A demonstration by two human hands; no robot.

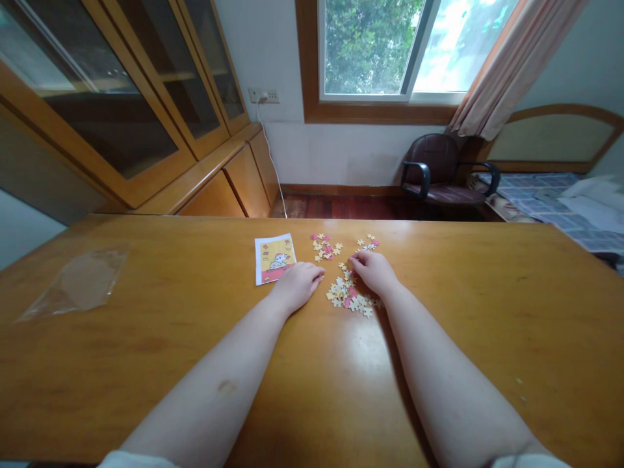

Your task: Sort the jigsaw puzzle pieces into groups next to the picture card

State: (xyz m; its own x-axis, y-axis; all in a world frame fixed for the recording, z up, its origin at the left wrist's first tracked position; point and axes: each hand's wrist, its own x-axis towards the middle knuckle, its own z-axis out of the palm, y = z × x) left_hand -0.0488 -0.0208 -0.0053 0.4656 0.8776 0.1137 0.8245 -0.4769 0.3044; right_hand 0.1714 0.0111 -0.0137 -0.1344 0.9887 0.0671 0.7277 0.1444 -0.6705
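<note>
Wooden counter (146, 338), honey-brown and glossy, filling the lower frame. Left hand (298, 284) at centre, flat, palm down, fingers loosely curled, holding nothing visible. Right hand (373, 270) just beside, fingers pinched narrow among the puzzle pieces (348, 296) — whether gripping one, cannot tell. More loose pieces (325, 247) just beyond. Picture card (273, 259) touching the left hand's far side. Clear plastic bag (80, 281) at left. Dark chair (436, 170) upper right.

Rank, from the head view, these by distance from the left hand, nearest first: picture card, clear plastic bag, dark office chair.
1. White-bordered yellow picture card: on the table, touching or just beyond the left hand.
2. Clear plastic bag: far left on the table.
3. Dark office chair: beyond the table, under the window.
</note>
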